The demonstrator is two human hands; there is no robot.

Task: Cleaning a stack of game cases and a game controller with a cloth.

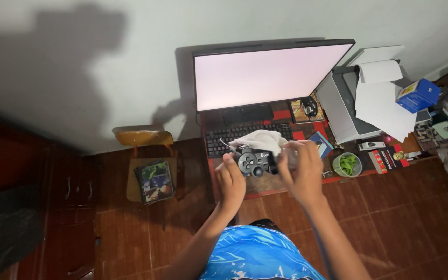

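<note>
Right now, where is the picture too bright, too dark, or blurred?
Head view: the monitor is blown out to blank white; the left side is dark, with a large shadow on the wall; the right hand is slightly motion-blurred on the game controller.

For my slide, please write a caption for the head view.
Two hands hold a black game controller and white cloth above a keyboard.
</note>
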